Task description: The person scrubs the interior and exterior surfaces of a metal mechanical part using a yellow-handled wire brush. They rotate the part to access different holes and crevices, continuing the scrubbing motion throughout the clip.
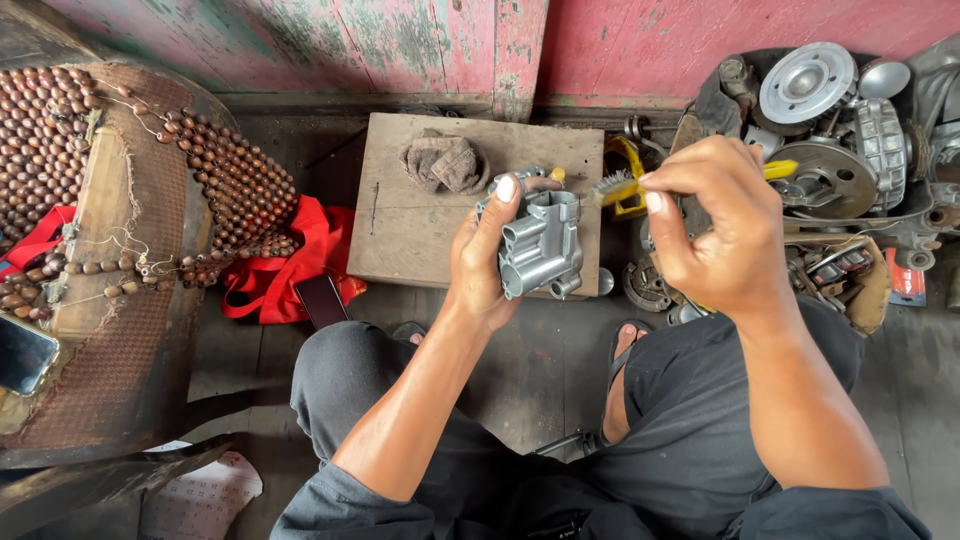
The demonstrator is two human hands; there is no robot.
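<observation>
Knees (380, 390) lowest in frame; left hand (480, 265) clamped grey metal casting (540, 245), right hand (715, 230) pinched yellow brush (625, 187); mid-scrub, bristles needed onto casting.

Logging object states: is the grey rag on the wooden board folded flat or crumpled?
Crumpled: the rag sits bunched in a lump on the wooden board.

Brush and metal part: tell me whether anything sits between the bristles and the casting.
Nothing visible does. The right hand holds the yellow-handled brush with its bristles at the top edge of the grey metal casting, which the left hand holds up above the wooden board.
</observation>
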